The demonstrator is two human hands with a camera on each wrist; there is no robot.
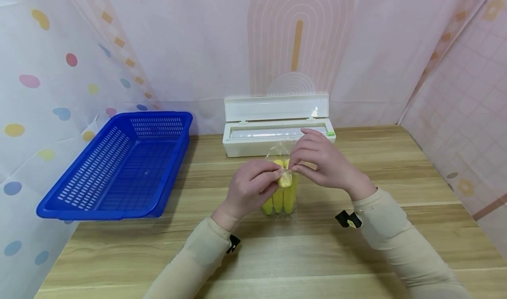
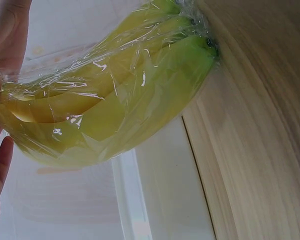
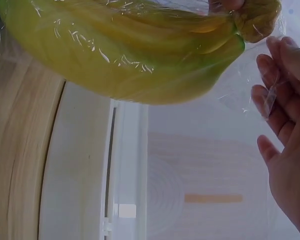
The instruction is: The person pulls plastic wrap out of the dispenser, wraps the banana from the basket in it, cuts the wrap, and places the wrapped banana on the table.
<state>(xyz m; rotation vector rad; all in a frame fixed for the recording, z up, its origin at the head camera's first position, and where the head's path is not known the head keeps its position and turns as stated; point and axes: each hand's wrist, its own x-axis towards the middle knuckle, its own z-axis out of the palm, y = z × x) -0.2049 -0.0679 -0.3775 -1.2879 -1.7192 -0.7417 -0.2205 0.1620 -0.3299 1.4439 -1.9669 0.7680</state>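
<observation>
A bunch of yellow bananas (image 1: 278, 201), greenish at the tips, hangs upright by its stem above the table's middle. Clear plastic wrap covers it, shiny and creased across the fruit (image 2: 140, 100). My left hand (image 1: 253, 187) pinches the bunch by its wrapped stem (image 3: 260, 20) from the left. On the other side, my right hand (image 1: 322, 162) holds a loose edge of the wrap between thumb and forefinger, close to the stem. A thin flap of that film shows against its fingers (image 3: 275, 97) in the right wrist view.
Behind the bananas stands a white plastic-wrap dispenser (image 1: 253, 148), its lid (image 1: 277, 107) raised and a pale roll inside. A blue perforated basket (image 1: 152, 209) sits on the left of the wooden table (image 1: 301, 264). Patterned cloth (image 1: 198, 39) encloses the back and sides.
</observation>
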